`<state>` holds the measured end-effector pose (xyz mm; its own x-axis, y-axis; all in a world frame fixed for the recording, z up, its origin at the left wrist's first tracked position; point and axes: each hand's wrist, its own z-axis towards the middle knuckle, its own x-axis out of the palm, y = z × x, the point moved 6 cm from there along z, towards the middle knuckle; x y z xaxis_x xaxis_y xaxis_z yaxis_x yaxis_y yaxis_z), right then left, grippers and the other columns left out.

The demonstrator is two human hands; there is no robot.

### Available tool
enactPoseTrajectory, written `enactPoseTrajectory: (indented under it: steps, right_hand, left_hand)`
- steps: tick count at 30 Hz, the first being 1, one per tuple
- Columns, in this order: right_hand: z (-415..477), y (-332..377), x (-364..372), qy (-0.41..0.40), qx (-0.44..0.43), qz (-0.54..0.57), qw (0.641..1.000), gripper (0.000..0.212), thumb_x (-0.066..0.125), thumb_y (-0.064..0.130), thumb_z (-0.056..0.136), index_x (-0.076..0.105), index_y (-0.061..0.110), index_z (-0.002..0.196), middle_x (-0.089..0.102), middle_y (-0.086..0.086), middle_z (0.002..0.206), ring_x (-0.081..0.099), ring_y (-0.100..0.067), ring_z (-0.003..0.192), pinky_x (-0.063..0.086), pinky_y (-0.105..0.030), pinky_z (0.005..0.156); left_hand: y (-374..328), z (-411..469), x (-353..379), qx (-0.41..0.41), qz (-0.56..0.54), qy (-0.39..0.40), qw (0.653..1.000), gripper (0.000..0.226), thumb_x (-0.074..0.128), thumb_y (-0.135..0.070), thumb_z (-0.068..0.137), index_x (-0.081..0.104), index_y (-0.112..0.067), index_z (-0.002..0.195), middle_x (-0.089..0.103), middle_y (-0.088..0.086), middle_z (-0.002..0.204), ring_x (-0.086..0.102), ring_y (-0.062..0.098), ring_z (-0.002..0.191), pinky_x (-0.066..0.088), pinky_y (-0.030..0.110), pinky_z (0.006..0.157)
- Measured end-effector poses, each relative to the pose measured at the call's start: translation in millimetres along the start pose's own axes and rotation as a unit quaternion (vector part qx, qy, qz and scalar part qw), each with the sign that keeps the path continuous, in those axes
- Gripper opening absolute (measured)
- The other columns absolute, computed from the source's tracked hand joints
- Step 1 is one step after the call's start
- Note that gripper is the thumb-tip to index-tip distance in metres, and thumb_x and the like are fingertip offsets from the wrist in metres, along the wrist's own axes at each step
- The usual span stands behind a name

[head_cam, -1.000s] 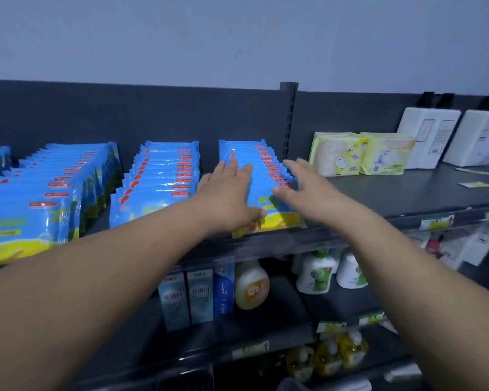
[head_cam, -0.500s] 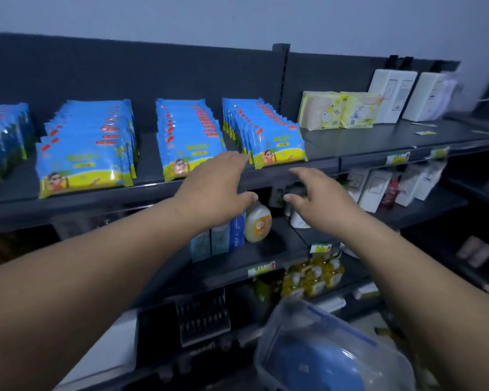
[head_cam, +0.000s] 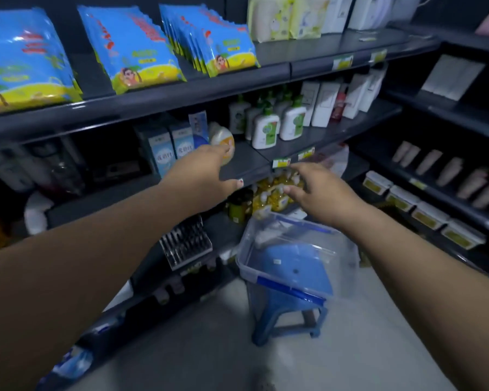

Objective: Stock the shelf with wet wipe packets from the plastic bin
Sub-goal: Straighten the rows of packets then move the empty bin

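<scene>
Left hand (head_cam: 206, 173) and right hand (head_cam: 322, 190) hover with fingers loosely spread, gripping nothing. The wet wipe packets (head_cam: 223, 49) stand in rows on the top shelf (head_cam: 181, 94), well above the left hand. The plastic bin (head_cam: 280, 286) sits on a blue stool (head_cam: 263, 314) just below the right hand. Yellow bottles (head_cam: 274, 193) crowd the space beyond, between both hands

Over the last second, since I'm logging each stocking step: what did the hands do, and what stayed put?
Both hands came off the rightmost packet row on the top shelf and dropped down and back. The left hand and right hand are now open and empty, lowered towards the bin. The packet rows stayed lined up on the shelf.
</scene>
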<state>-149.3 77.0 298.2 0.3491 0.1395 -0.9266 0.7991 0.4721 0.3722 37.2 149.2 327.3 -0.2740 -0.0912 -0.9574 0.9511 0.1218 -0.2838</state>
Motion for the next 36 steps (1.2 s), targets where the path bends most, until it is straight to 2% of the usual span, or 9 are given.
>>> enactPoseTrajectory:
  steps: [4, 8, 13, 14, 17, 19, 25, 31, 36]
  right_hand:
    - [-18.4, -44.7, 18.8, 0.017, 0.044, 0.003, 0.999, 0.058, 0.052, 0.041, 0.096, 0.036, 0.018, 0.147, 0.041, -0.006, 0.147, 0.046, -0.025, 0.127, 0.038, -0.033, 0.1]
    - [-27.7, -92.7, 37.9, 0.032, 0.08, 0.013, 0.996, 0.061, 0.052, 0.041, 0.096, 0.033, 0.016, 0.148, 0.038, -0.008, 0.149, 0.043, -0.026, 0.131, 0.038, -0.035, 0.104]
    - [-33.6, -157.0, 63.2, 0.05, 0.124, 0.017, 0.991, 0.059, 0.052, 0.038, 0.096, 0.034, 0.013, 0.147, 0.037, -0.008, 0.151, 0.036, -0.025, 0.137, 0.032, -0.032, 0.107]
    - [-33.9, -169.1, 67.9, 0.052, 0.132, 0.019, 0.99, 0.058, 0.052, 0.038, 0.096, 0.036, 0.013, 0.146, 0.039, -0.009, 0.149, 0.037, -0.025, 0.136, 0.032, -0.031, 0.106]
    - [-31.3, -203.1, 81.2, 0.059, 0.158, 0.03, 0.985, 0.057, 0.053, 0.036, 0.095, 0.037, 0.013, 0.145, 0.04, -0.009, 0.148, 0.039, -0.026, 0.134, 0.033, -0.032, 0.105]
    - [-26.7, -222.8, 90.7, 0.061, 0.168, 0.042, 0.983, 0.058, 0.054, 0.035, 0.096, 0.036, 0.013, 0.146, 0.039, -0.009, 0.149, 0.038, -0.026, 0.135, 0.033, -0.032, 0.106]
    - [-15.5, -267.8, 134.5, 0.069, 0.207, 0.054, 0.974, 0.058, 0.054, 0.034, 0.096, 0.034, 0.012, 0.146, 0.036, -0.009, 0.15, 0.037, -0.024, 0.135, 0.031, -0.031, 0.108]
    - [-2.1, -302.2, 190.9, 0.063, 0.26, 0.048, 0.962, 0.062, 0.054, 0.034, 0.095, 0.031, 0.012, 0.148, 0.03, -0.009, 0.154, 0.032, -0.026, 0.139, 0.028, -0.033, 0.111]
    - [4.7, -337.1, 239.5, 0.047, 0.317, 0.023, 0.947, 0.065, 0.053, 0.036, 0.095, 0.026, 0.014, 0.15, 0.023, -0.009, 0.158, 0.022, -0.027, 0.144, 0.024, -0.037, 0.115]
  left_hand:
    - [-14.3, 6.0, 38.9, 0.006, -0.012, 0.042, 0.999, 0.079, 0.057, -0.048, 0.091, 0.018, -0.017, 0.153, 0.023, 0.004, 0.158, 0.026, 0.022, 0.143, 0.028, 0.033, 0.111]
    - [-33.3, 20.5, 77.6, -0.01, -0.038, 0.066, 0.997, 0.077, 0.058, -0.048, 0.089, 0.024, -0.018, 0.151, 0.028, 0.004, 0.155, 0.031, 0.023, 0.139, 0.031, 0.033, 0.107]
    - [-55.8, 45.0, 133.2, -0.028, -0.074, 0.104, 0.991, 0.046, 0.06, -0.042, 0.09, 0.047, -0.02, 0.128, 0.046, 0.01, 0.14, 0.045, 0.025, 0.124, 0.036, 0.029, 0.086]
    - [-57.8, 51.0, 144.0, -0.03, -0.072, 0.107, 0.991, 0.049, 0.06, -0.043, 0.089, 0.047, -0.017, 0.13, 0.046, 0.011, 0.14, 0.046, 0.025, 0.124, 0.037, 0.03, 0.086]
    - [-60.0, 67.1, 173.8, -0.046, -0.076, 0.121, 0.989, 0.073, 0.061, -0.046, 0.088, 0.03, -0.017, 0.148, 0.034, 0.007, 0.152, 0.036, 0.025, 0.136, 0.034, 0.036, 0.106]
    - [-59.2, 78.1, 191.1, -0.062, -0.081, 0.122, 0.987, 0.078, 0.061, -0.046, 0.088, 0.024, -0.018, 0.151, 0.027, 0.005, 0.155, 0.031, 0.025, 0.14, 0.031, 0.038, 0.111]
    - [-55.6, 104.7, 237.0, -0.085, -0.089, 0.121, 0.985, 0.064, 0.064, -0.037, 0.088, 0.038, -0.012, 0.141, 0.039, 0.011, 0.146, 0.041, 0.029, 0.131, 0.037, 0.038, 0.1]
    - [-26.9, 136.6, 298.0, -0.076, -0.075, 0.142, 0.984, 0.072, 0.063, -0.039, 0.089, 0.031, -0.011, 0.146, 0.033, 0.012, 0.15, 0.033, 0.029, 0.136, 0.032, 0.04, 0.106]
    - [12.1, 171.5, 365.1, -0.047, -0.056, 0.155, 0.985, 0.07, 0.057, -0.057, 0.08, 0.042, -0.015, 0.135, 0.047, 0.013, 0.133, 0.048, 0.034, 0.119, 0.044, 0.049, 0.095]
